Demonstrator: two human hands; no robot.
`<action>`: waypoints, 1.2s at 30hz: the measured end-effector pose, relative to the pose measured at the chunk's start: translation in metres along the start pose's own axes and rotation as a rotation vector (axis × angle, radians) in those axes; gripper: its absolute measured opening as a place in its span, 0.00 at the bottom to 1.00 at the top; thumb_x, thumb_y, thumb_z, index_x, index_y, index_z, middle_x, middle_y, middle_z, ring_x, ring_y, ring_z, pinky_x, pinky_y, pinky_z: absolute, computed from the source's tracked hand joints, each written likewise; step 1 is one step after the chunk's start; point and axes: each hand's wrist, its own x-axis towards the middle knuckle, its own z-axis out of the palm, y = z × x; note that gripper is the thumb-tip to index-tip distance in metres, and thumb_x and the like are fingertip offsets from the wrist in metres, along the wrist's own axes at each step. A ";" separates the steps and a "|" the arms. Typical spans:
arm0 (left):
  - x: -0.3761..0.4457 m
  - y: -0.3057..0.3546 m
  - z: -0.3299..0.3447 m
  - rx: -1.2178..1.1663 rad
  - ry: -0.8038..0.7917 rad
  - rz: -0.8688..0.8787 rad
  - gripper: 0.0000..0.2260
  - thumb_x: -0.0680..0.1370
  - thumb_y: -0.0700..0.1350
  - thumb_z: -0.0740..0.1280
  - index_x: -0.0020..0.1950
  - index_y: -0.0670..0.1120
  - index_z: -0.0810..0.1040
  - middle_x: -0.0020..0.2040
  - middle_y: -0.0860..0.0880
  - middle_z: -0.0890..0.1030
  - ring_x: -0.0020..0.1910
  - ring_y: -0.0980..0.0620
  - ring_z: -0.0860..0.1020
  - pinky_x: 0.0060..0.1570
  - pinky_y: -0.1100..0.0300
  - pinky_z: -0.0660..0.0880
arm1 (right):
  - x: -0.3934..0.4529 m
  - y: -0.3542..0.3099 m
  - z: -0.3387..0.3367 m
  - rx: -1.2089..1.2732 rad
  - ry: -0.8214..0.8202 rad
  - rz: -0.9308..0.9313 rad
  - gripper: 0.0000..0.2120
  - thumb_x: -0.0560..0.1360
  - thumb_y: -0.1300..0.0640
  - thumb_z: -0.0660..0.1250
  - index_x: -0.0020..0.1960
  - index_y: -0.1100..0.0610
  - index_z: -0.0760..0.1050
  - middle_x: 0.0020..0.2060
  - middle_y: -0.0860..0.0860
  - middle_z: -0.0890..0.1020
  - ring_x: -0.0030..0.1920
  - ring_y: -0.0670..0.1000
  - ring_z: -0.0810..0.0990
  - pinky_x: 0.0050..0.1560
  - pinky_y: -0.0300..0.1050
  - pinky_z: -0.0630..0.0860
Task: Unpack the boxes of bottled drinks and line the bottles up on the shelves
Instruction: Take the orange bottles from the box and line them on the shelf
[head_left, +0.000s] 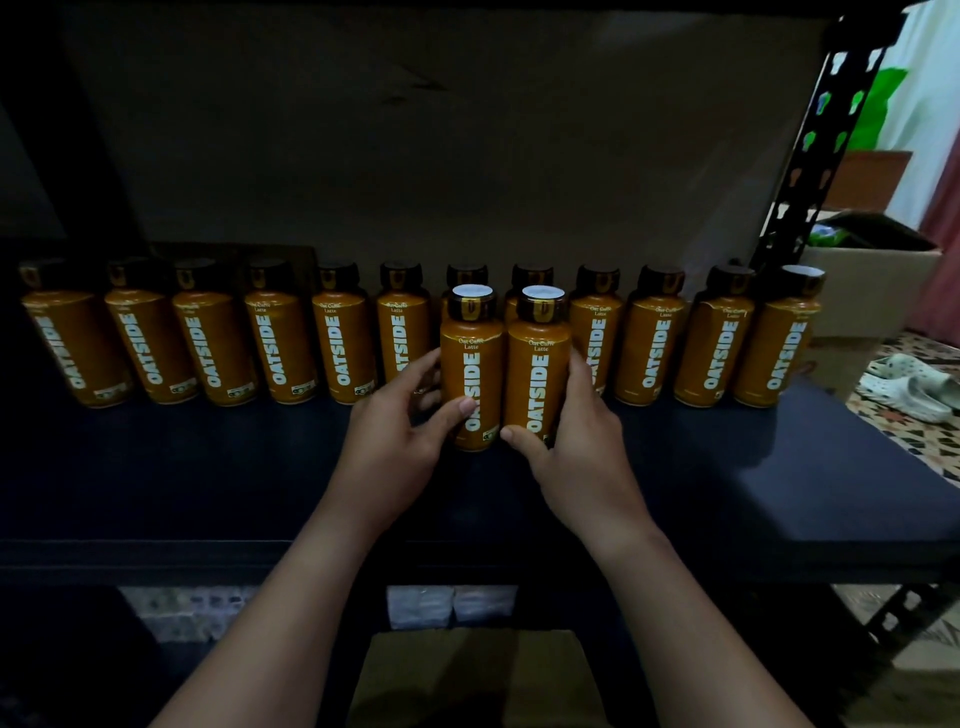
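Note:
Several orange OATSIDE bottles with dark caps stand in a row (280, 343) along the back of a dark shelf (208, 467). Two more bottles stand upright side by side in front of that row. My left hand (395, 441) grips the left front bottle (471, 374), thumb across its label. My right hand (576, 441) grips the right front bottle (537, 374), thumb at its base and fingers curled behind. Both bottles rest on the shelf and touch each other.
A black perforated shelf post (815, 156) rises at the right. Beyond it sit an open cardboard box (872, 291) and pale clogs (909, 384) on a patterned floor. Below the shelf edge lies a brown cardboard box (478, 675).

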 end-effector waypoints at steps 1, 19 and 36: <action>0.000 0.000 0.000 -0.005 -0.005 -0.001 0.28 0.80 0.46 0.70 0.79 0.52 0.66 0.65 0.63 0.73 0.53 0.78 0.74 0.50 0.80 0.72 | 0.000 0.000 0.000 0.000 -0.001 0.002 0.46 0.76 0.54 0.73 0.81 0.41 0.45 0.78 0.44 0.61 0.77 0.48 0.61 0.73 0.53 0.64; -0.004 0.000 -0.003 0.022 0.028 0.001 0.29 0.81 0.51 0.67 0.81 0.51 0.64 0.75 0.53 0.72 0.68 0.63 0.73 0.52 0.80 0.71 | 0.001 0.004 -0.001 -0.012 0.024 0.033 0.51 0.74 0.52 0.76 0.82 0.45 0.43 0.78 0.47 0.62 0.77 0.50 0.62 0.74 0.53 0.65; -0.149 -0.020 0.014 -0.265 0.241 0.012 0.05 0.80 0.46 0.72 0.46 0.49 0.79 0.34 0.49 0.77 0.30 0.52 0.74 0.31 0.57 0.71 | -0.126 0.037 0.021 -0.067 0.047 -0.447 0.17 0.76 0.60 0.73 0.64 0.53 0.76 0.39 0.44 0.73 0.38 0.43 0.73 0.41 0.30 0.70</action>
